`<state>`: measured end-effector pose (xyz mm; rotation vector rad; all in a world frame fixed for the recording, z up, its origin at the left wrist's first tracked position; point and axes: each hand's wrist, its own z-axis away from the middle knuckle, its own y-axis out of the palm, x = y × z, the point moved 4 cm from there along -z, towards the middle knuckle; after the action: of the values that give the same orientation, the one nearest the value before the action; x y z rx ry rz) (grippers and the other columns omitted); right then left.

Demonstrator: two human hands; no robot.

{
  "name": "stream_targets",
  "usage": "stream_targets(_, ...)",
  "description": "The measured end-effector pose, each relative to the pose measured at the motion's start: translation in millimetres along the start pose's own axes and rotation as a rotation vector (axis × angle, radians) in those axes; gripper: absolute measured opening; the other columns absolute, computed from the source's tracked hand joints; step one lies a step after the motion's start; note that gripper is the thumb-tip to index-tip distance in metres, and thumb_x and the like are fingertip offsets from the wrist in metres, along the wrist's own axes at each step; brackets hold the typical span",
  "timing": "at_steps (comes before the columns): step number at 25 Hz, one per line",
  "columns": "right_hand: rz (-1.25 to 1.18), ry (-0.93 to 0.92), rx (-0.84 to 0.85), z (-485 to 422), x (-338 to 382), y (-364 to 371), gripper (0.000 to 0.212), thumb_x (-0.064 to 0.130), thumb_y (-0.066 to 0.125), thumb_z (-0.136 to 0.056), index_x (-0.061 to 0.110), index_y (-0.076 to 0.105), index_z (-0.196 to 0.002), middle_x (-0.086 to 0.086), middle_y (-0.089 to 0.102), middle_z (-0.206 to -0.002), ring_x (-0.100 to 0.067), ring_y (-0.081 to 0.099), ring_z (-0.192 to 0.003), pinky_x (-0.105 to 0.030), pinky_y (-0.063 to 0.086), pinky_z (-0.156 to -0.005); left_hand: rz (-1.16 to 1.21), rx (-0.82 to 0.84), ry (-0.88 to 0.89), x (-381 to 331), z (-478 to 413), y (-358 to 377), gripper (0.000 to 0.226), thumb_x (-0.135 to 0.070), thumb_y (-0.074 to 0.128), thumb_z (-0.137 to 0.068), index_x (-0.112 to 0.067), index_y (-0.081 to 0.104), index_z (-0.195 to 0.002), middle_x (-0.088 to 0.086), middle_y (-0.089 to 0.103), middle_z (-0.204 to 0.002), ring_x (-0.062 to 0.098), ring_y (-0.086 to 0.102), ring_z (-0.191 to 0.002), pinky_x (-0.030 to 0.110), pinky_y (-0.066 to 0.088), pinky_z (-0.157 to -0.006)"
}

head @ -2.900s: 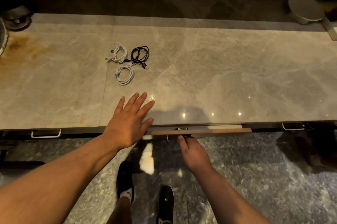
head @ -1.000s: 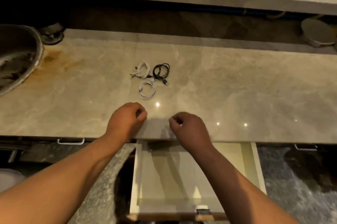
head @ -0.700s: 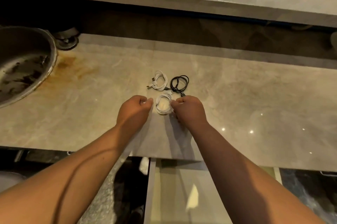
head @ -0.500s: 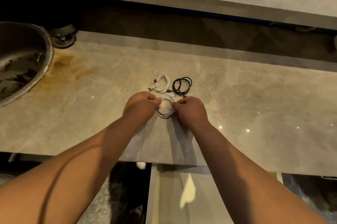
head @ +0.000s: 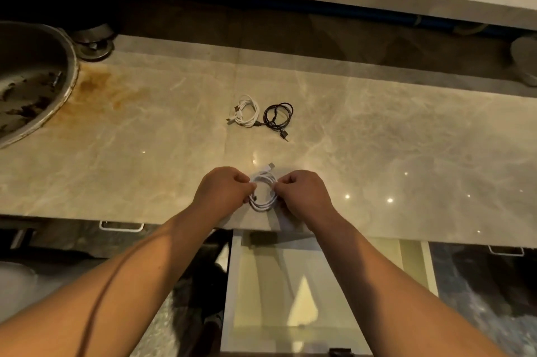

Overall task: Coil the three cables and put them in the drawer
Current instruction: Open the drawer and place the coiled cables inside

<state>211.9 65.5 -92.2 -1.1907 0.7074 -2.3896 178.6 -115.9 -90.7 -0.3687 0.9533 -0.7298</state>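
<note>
A coiled white cable point(head: 263, 202) is held between both hands near the counter's front edge. My left hand point(head: 223, 191) pinches its left side and my right hand point(head: 302, 192) pinches its right side. One plug end sticks out at the top of the coil. Farther back on the marble counter lie a second coiled white cable point(head: 246, 111) and a coiled black cable point(head: 277, 117), side by side and touching. Below the counter edge, under my forearms, the pale drawer point(head: 415, 263) stands pulled open, and what shows of its inside is bare.
A round metal basin point(head: 35, 80) with dark residue sits at the far left, with a rust-coloured stain beside it. A grey round object point(head: 524, 61) stands at the far right. Closed drawers with metal handles point(head: 121, 226) flank the open one.
Both hands took the nearest white coil and drew it toward the counter's front edge, away from the other two cables. Before that, the drawer was pulled open.
</note>
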Motion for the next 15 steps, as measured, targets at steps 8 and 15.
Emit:
stream_targets(8,-0.021,-0.013,0.081,97,-84,-1,0.010,0.019,0.073,-0.086,0.018,0.077,-0.077,-0.003,0.079,-0.071,-0.020,0.078,-0.064,-0.049,0.068,-0.072,0.042,0.019,-0.068,51,99,73,0.009,-0.033,0.080,-0.080,-0.027,0.076,-0.074,-0.009,0.076,-0.065,0.009,0.075,-0.067,0.042,0.066,-0.076)
stream_targets(15,-0.003,0.053,0.129,114,-154,24,0.009,0.025,0.077,-0.093,0.017,0.074,-0.089,-0.004,0.079,-0.076,-0.018,0.076,-0.062,-0.038,0.064,-0.067,0.013,-0.006,-0.150,88,129,126,0.010,-0.037,0.079,-0.078,-0.030,0.074,-0.077,-0.009,0.076,-0.071,0.010,0.073,-0.071,0.039,0.064,-0.073)
